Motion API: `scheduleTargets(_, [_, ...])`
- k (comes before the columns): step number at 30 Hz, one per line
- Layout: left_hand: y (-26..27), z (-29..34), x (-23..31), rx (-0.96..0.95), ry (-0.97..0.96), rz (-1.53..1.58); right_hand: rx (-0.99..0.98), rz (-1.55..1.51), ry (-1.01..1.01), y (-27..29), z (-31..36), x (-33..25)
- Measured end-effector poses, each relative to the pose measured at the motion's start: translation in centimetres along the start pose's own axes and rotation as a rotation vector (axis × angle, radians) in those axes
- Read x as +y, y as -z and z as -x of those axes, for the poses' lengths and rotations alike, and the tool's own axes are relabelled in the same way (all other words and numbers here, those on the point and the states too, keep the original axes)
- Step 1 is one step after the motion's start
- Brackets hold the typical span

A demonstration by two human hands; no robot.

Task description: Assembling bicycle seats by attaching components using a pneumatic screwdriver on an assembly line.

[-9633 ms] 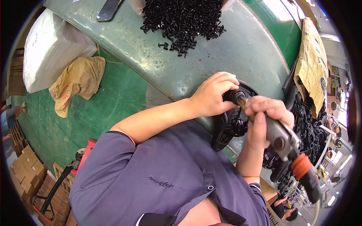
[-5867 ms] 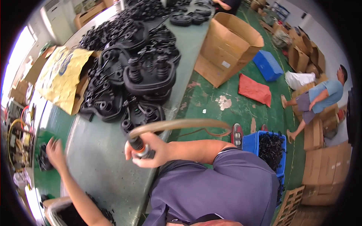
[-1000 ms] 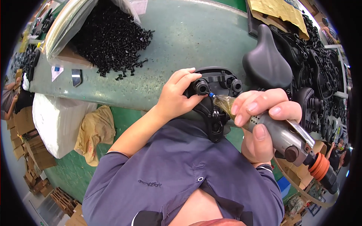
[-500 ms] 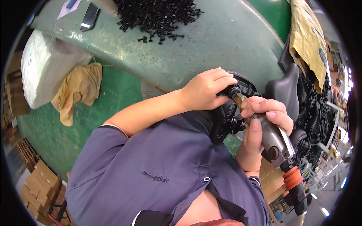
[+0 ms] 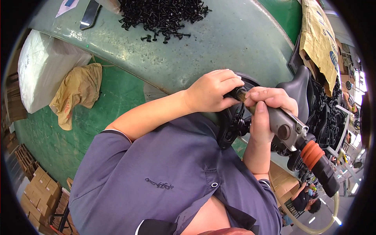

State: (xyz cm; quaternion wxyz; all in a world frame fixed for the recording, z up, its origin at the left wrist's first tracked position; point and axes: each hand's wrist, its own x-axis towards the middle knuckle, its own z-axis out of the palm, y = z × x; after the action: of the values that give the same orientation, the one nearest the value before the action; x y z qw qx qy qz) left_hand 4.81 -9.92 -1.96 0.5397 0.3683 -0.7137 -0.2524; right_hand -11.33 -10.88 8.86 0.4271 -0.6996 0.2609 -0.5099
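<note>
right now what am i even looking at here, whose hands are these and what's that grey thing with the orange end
No machine here: a person wears a wide fisheye camera on the head, looking down, so edges bend. The forearms and purple shirt are the wearer's own. The right hand holds a grey power driver with an orange hose fitting, its tip against a black moulded part at the edge of the green table. The left hand steadies that part by the tip. On the table lies a heap of black screws. More black parts are stacked to the right. On the floor: a white sack and a tan cloth.
</note>
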Motion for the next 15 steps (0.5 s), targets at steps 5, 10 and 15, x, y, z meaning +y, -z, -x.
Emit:
scheduleTargets(5, [-0.1, 0.2, 1.4, 0.009, 0.004, -0.106, -0.035, 0.031, -0.025, 0.0, 0.1, -2.2])
scheduleTargets(10, [3.5, 0.0, 2.0, -0.089, 0.13, 0.003, -0.075, -0.194, 0.164, 3.1, 0.8, -5.3])
scheduleTargets(15, [8.0, -2.6, -5.3, 0.019, 0.158, -0.878, 0.11, -0.237, 0.182, 4.4, 2.1, -5.3])
